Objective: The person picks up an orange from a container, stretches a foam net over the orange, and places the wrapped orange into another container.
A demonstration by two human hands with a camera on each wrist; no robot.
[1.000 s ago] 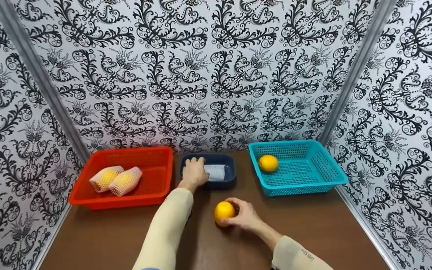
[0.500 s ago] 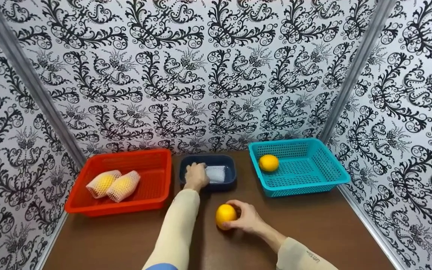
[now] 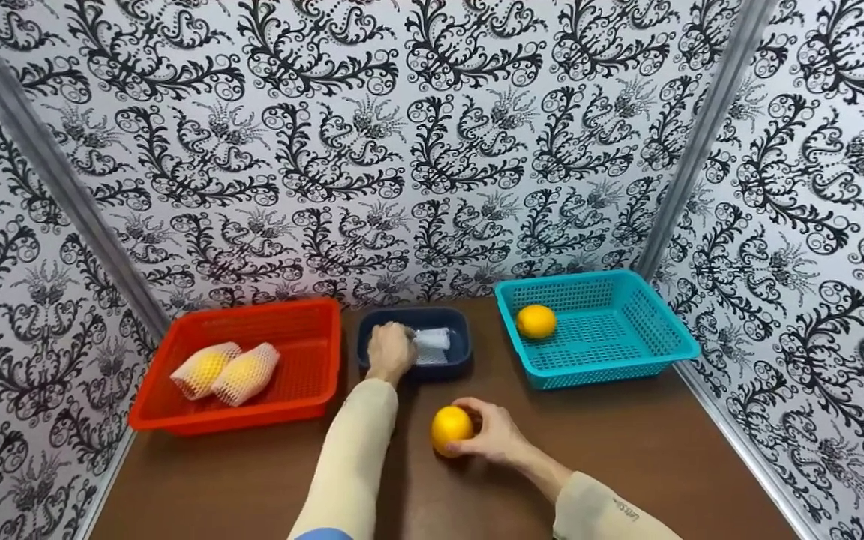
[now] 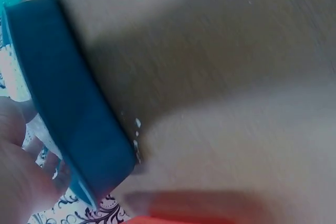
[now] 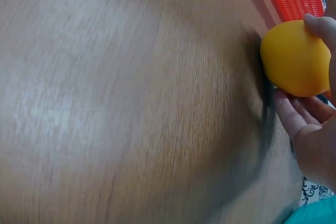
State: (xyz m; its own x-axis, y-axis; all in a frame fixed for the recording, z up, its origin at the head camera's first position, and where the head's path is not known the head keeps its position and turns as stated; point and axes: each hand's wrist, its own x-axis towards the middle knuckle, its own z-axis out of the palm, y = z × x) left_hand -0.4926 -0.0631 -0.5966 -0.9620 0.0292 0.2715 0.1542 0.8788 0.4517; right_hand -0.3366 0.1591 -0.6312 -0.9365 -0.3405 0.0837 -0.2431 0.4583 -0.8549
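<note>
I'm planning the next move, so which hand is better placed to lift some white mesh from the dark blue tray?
Probably the left hand: it reaches into the dark blue tray, at the white mesh, whereas the right hand is outside the tray, holding an orange.

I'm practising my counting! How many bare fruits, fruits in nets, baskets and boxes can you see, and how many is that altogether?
Bare orange fruits: 2
Fruits in nets: 2
Baskets, the red basket and the turquoise basket: 2
Dark blue box: 1
Total: 7
</note>
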